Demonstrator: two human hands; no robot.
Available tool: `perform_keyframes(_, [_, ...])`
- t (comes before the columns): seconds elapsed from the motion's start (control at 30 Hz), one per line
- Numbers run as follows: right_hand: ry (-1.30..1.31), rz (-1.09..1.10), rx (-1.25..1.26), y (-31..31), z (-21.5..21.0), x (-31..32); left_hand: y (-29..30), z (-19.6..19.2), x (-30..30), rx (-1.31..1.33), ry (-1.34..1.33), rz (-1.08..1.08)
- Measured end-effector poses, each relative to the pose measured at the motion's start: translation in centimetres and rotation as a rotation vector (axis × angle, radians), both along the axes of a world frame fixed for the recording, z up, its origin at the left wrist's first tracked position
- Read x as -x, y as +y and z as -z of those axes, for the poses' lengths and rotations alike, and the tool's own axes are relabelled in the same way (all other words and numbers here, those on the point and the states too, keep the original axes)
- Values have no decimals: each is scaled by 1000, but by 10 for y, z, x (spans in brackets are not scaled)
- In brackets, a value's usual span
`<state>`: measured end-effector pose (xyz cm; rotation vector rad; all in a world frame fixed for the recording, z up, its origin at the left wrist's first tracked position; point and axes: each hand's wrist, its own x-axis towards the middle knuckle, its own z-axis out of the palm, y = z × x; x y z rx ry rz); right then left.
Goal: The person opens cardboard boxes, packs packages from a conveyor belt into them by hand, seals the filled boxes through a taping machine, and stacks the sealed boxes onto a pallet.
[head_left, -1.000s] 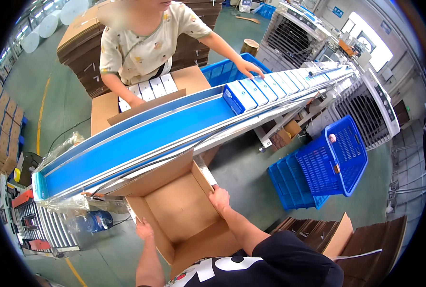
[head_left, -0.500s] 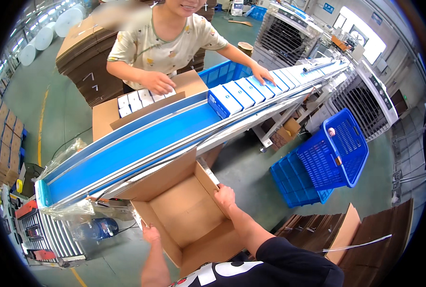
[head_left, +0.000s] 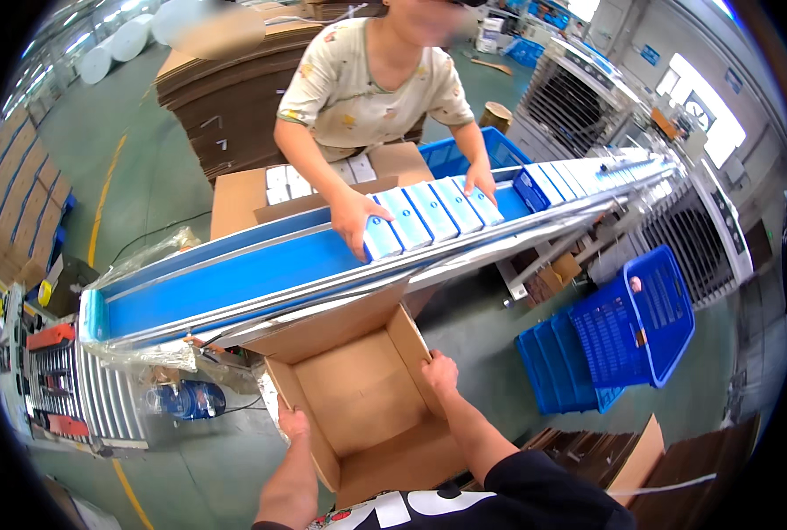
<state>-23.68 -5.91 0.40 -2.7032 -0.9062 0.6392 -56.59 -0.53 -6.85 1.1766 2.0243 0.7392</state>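
Observation:
An open brown cardboard box (head_left: 367,380) with nothing in it stands in front of me, its far flap leaning against the conveyor's near side. My left hand (head_left: 293,419) grips the left wall's edge, and my right hand (head_left: 440,373) is closed over the right wall's edge. Beyond the box runs a blue conveyor belt (head_left: 234,283). Across it, a co-worker squeezes a row of white-and-blue cartons (head_left: 429,215) between two hands. Beside the co-worker, another cardboard box (head_left: 239,199) holds several white cartons (head_left: 296,181).
More cartons (head_left: 579,181) line the conveyor's far right. Blue plastic crates (head_left: 579,362) stand on the floor at right. Stacked flat cardboard (head_left: 658,459) lies at lower right, and a roller conveyor (head_left: 102,397) sits at left. A blue motor (head_left: 190,400) is under the belt's left end.
The co-worker's hands have moved from the filled box and belt to both ends of a carton row, now apart from the cartons behind. My hands keep holding the box; the view has shifted.

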Motion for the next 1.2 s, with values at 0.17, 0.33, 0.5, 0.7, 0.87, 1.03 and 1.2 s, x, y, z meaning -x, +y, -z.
perform_keyframes(0.17, [-39, -2, -113, -10, 1, -5, 2, -25, -10, 13, -29, 52])
perform_keyframes(0.33, [-141, -29, -61, -7, 8, -3, 5, -27, -10, 120, 17, 48])
perform_keyframes(0.5, [-120, -7, -84, -5, 3, 1, 2, -23, -8, 130, 73, 79])
perform_keyframes(0.7, [-148, -3, -55, -7, 3, -4, 2, -32, -15, 166, 50, 62])
perform_keyframes(0.87, [-124, -19, -80, -4, 1, 3, 2, -24, -6, 152, 46, 46])
perform_keyframes(1.03, [-106, 8, -43, -8, -1, -6, 9, -42, -19, 112, 28, 69])
perform_keyframes(1.2, [-15, -63, -96, -6, -2, -10, 7, -13, -8, 122, -61, 32])
